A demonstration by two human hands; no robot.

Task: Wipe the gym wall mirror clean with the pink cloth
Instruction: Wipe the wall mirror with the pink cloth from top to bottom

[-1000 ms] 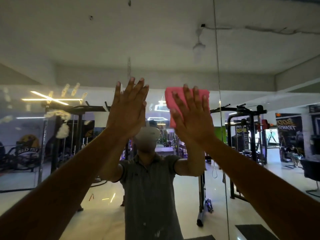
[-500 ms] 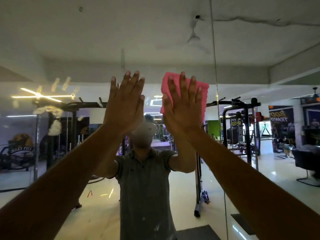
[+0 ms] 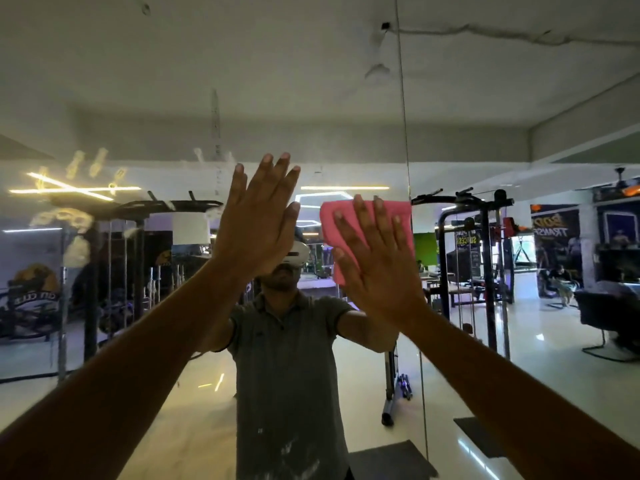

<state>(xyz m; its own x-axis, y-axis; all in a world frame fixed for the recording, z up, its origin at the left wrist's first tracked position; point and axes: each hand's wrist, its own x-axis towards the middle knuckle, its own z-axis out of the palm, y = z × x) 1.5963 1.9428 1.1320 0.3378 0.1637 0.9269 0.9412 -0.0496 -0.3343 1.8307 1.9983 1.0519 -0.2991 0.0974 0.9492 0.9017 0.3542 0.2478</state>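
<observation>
The wall mirror (image 3: 311, 91) fills the view and reflects the gym and the person wearing the camera. My right hand (image 3: 374, 258) presses the folded pink cloth (image 3: 398, 216) flat against the glass with straight, spread fingers. The cloth shows above and to the right of the fingers. My left hand (image 3: 259, 220) lies flat on the mirror just left of the cloth, fingers straight and pointing up. White handprint smears (image 3: 86, 166) mark the glass at the upper left, with fainter ones (image 3: 207, 155) just above my left hand.
A vertical seam (image 3: 403, 133) between mirror panels runs just right of the cloth. Reflected in the glass are black cable machines (image 3: 485, 258), racks at the left, a chair at the right and ceiling lights.
My right hand has slid the cloth down and to the right on the glass. My left hand stays flat on the mirror, now higher than the right.
</observation>
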